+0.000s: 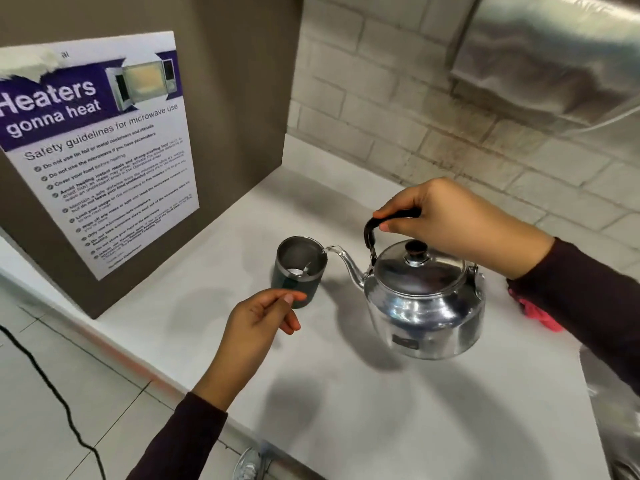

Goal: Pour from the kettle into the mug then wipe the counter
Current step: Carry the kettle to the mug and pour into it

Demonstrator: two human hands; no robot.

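Two hands in play. Counter fills the frame; kettle hangs over it at centre, tipped toward 9 o'clock, spout at the mug rim. Right hand is at 12 o'clock of the kettle, fingers closed around the black handle. Left hand sits at 6 o'clock of the mug, fingers loosely curled, holding nothing; fingertips just beside or touching the mug wall, can't tell which. Red cloth lies at 3 o'clock, half hidden by the right sleeve.

Risks: the stream enters right at the near rim, so more tilt could overshoot or dribble onto the counter. Mug isn't gripped, so a spout knock could shift it.
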